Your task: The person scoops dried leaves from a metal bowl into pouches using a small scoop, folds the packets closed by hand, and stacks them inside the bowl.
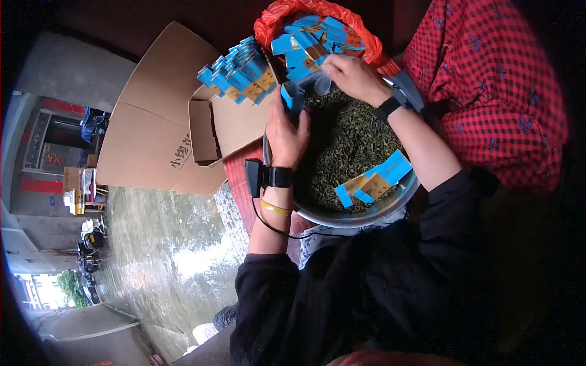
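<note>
Above the left rim of a metal basin (366, 221), my left hand (287, 135) is closed round a small blue box (292, 97) with its open end up. My right hand (356, 76) pinches a small clear scoop (323, 85) just beside that box. Dark dried leaves (348, 131) fill much of the basin. Several blue and gold flat cartons (390, 171) lie on the leaves at the lower right. Behind the basin, a red plastic bag (268, 24) holds many more blue cartons (336, 33).
Filled rows of blue and gold boxes (241, 70) stand in a cardboard tray (201, 131) at the upper left. A large cardboard sheet (140, 116) is beyond it. Red checked cloth (488, 91) hangs at the right. Wet-looking floor (165, 244) stretches left.
</note>
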A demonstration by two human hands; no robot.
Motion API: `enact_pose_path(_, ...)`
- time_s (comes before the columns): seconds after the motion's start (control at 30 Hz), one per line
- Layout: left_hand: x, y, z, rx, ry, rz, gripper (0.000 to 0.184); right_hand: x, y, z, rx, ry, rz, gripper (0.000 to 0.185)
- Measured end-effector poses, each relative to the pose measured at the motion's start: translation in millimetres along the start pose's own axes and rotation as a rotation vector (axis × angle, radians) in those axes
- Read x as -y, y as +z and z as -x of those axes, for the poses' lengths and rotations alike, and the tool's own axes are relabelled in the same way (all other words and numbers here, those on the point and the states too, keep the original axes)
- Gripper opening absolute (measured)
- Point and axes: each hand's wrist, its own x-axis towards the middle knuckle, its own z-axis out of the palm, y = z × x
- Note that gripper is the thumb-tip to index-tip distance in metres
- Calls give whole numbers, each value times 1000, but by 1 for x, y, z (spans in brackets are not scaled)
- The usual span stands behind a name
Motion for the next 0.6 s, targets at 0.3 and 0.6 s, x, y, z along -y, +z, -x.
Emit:
enact_pose_path(0.3,6,-1,1,55,-22,-13,73,9,24,13,524,89,2,17)
enact_pose_path(0.6,8,1,2,93,15,-72,72,-1,-6,-10,36,212,-323,30)
